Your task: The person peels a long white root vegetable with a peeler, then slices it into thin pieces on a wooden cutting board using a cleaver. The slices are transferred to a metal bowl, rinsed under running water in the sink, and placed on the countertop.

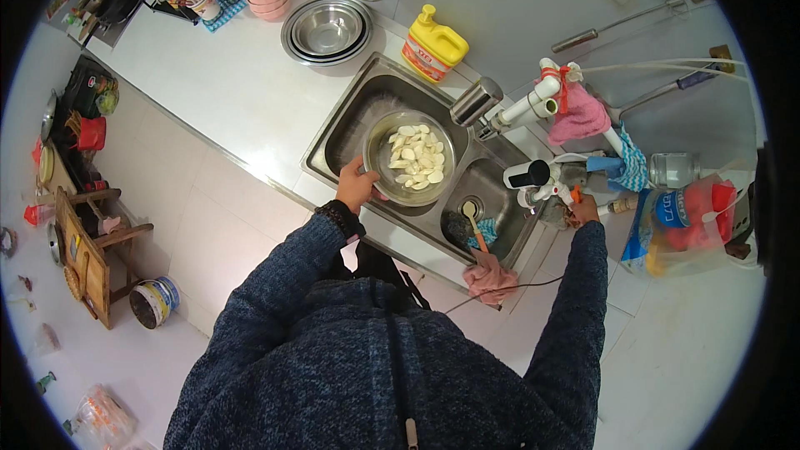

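My left hand grips the near-left rim of a stainless steel bowl, thumb over the edge. Pale oval slices, perhaps of a root vegetable or rice cake, lie in the bowl. It sits in or over the larger basin of a double steel sink. Out to the right, my right hand closes around an orange valve handle on the pipework beside a white tap unit. The fingers partly hide that handle. A chrome tap body stands behind the bowl.
In the smaller basin lie a long-handled brush and a blue-checked cloth. A pink cloth hangs at the front edge. Behind the sink stand a yellow detergent jug and nested steel basins. A plastic bag sits right of my hand.
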Demonstrator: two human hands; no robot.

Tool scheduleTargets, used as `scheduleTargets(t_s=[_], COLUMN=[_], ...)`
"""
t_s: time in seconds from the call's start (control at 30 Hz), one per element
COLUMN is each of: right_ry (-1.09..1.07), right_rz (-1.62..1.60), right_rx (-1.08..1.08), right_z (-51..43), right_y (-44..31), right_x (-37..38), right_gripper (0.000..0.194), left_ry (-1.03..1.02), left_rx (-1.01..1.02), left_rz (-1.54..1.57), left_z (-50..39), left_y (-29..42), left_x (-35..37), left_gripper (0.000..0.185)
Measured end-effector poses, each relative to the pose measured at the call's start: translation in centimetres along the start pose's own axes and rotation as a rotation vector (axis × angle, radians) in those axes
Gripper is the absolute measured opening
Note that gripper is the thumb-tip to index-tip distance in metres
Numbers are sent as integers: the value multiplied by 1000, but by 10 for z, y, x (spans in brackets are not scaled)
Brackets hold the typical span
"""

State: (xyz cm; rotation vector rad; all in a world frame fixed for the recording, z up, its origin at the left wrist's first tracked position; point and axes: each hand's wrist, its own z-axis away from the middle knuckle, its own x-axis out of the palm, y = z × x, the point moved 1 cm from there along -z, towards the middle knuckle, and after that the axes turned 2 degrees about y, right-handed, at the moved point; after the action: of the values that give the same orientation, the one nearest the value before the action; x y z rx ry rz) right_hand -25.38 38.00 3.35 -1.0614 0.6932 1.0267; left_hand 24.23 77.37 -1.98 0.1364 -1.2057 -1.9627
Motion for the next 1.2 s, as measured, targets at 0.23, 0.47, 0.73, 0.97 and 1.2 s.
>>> scheduleTargets(t_s=[0.23,0.47,0.73,0.97,1.2], right_ry=[1,6,27,12,158], right_rz=[171,216,231,332,677], right_rx=[-141,-143,-104,-225,-151], right_z=[-14,-22,-13,-22,-30], right_y=[16,22,12,20,7], right_x=[-2,0,1,0,6], right_gripper=[41,44,44,37,60], left_ry=[-1,30,47,69,65], left_rx=[-12,-8,12,48,39], left_rz=[-32,-2,10,15,8], left_z=[-5,1,3,4,2], left_y=[-2,3,6,8,9], left_x=[21,18,9,6,0], left_gripper=[48,48,47,47,47])
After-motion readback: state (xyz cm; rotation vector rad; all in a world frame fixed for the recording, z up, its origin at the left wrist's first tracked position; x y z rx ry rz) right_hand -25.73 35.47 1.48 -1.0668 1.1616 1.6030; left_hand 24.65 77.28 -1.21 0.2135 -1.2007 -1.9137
